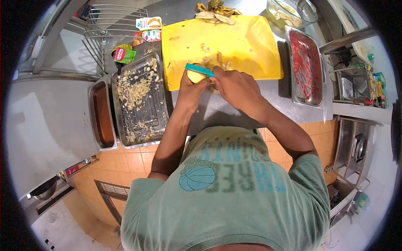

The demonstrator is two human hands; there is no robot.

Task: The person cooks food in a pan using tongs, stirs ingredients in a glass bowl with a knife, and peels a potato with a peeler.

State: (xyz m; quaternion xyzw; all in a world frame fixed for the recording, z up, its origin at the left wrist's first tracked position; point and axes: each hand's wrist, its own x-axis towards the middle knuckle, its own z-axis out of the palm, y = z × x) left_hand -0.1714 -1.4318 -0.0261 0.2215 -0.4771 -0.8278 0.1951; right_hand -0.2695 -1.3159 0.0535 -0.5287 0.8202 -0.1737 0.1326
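Observation:
My left hand (188, 89) is closed around a pale yellow peeled potato (194, 77), held just above the near edge of a yellow cutting board (228, 39). In my right hand (238, 87) is a teal peeler (199, 69), its head lying across the top of the potato. Small brown peel scraps (219, 56) are scattered on the board close to both hands. A heap of dark and yellowish peels (215, 16) rests along the board's far edge.
Left of the board, a metal tray (150, 109) holds chopped pale bits, beside a narrow pan (94, 100) of brown liquid. Seasoning packets (124, 55) lie near a wire rack (113, 16). To the right are a red-smeared steel pan (289, 54) and a glass dish (310, 17).

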